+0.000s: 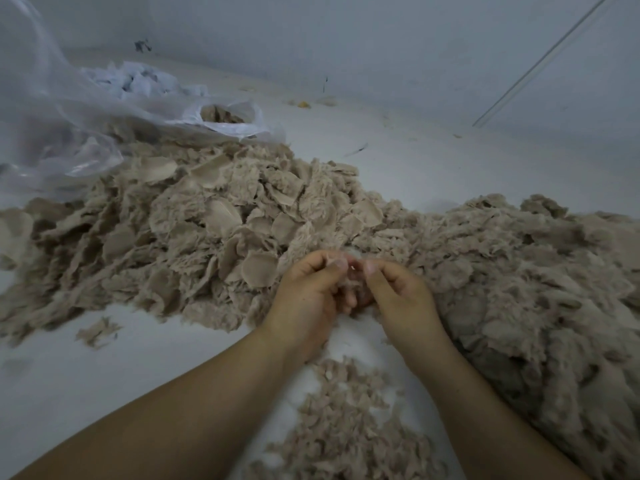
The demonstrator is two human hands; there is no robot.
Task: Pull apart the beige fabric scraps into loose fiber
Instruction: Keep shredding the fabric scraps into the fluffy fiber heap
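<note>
A wide heap of beige fabric scraps point(214, 223) covers the white floor ahead and to the left. A fluffier mass of loose beige fiber point(526, 278) spreads to the right. My left hand point(308, 292) and my right hand point(398, 296) meet in front of the heap, thumbs close together. Both pinch one small beige scrap point(353, 284) between thumbs and curled fingers; most of it is hidden by the fingers. A smaller patch of pulled fiber point(346, 424) lies between my forearms.
A clear plastic bag point(62, 133) lies at the far left, and a white bag point(225, 117) holding more beige scraps sits behind the heap. Crumpled white material point(135, 79) lies beyond. A wall with a thin pipe point(540, 60) rises at the back. A stray scrap point(97, 332) lies left.
</note>
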